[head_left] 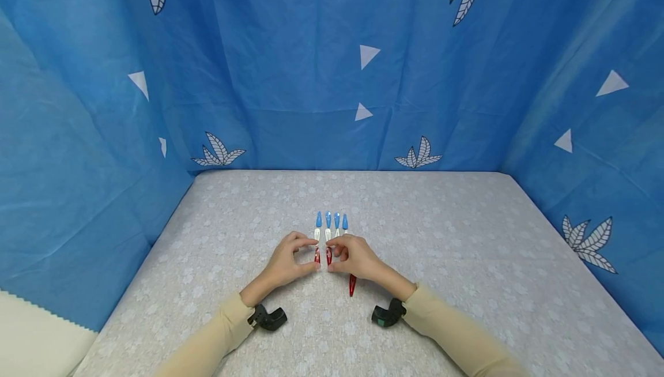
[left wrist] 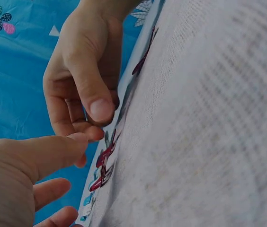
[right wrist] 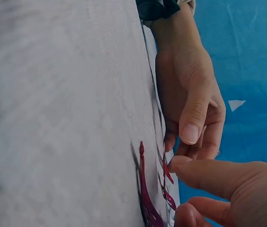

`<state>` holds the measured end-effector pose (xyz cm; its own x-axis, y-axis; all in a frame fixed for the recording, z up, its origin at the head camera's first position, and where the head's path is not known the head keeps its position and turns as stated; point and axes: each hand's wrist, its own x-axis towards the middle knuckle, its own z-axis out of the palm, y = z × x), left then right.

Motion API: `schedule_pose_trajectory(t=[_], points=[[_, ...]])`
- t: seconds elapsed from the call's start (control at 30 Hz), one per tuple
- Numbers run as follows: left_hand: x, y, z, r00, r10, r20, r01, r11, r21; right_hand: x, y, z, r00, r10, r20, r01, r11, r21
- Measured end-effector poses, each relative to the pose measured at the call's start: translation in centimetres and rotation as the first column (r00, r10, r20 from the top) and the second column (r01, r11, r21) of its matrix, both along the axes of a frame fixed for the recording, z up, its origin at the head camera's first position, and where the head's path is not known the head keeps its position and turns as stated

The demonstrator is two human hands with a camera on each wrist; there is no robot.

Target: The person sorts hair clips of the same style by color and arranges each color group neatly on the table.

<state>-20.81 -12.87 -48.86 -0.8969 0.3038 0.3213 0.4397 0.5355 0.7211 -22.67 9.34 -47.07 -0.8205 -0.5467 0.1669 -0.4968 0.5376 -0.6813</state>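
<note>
In the head view, red snap hair clips lie below silver-white and blue ones on the table. My left hand (head_left: pixel 287 259) is at the leftmost red clip (head_left: pixel 317 256), index fingertip by its far end and thumb by its near end. The right hand (head_left: pixel 358 257) spans the second red clip (head_left: pixel 329 256) the same way. Whether the fingertips touch the clips cannot be made out. Another red clip (head_left: pixel 353 286) lies nearer, partly behind the right wrist. The left wrist view shows the left thumb (left wrist: pixel 60 153) apart from its fingers, beside two red clips (left wrist: pixel 106 155).
Several blue clips (head_left: pixel 319 219) form the far row, with silver-white clips (head_left: pixel 328 234) just below; some are partly behind the right hand. Beneath is a pale patterned tablecloth (head_left: pixel 207 250). Blue curtains (head_left: pixel 290 66) hang at the back and sides.
</note>
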Motion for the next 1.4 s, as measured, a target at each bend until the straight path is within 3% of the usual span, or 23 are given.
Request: schedule_pose_trajectory(t=[0.3,0.73,0.9,1.2,1.4], points=[[0.0,0.1,-0.3,1.0,0.006,0.025,-0.008,0.998,0.061,1.8,1.9,1.1,0.997,-0.002,-0.073,0.002,1.0,-0.005],[0.1,-0.2,-0.6,1.0,0.017,-0.001,-0.017,1.0,0.015,4.7,4.5,0.6,0.998,-0.054,-0.03,0.053,0.998,-0.039],[0.2,-0.2,-0.6,1.0,0.002,-0.005,-0.002,1.0,-0.007,5.2,4.7,0.0,0.996,-0.086,-0.003,0.086,0.995,-0.039],[0.2,-0.2,-0.6,1.0,-0.014,-0.005,0.013,0.999,-0.039,5.5,4.7,-0.9,0.994,-0.103,-0.033,0.101,0.993,-0.068],[0.2,-0.2,-0.6,1.0,-0.019,0.0,0.019,0.999,-0.05,5.7,4.6,-0.9,0.993,-0.113,-0.041,0.111,0.993,-0.037]])
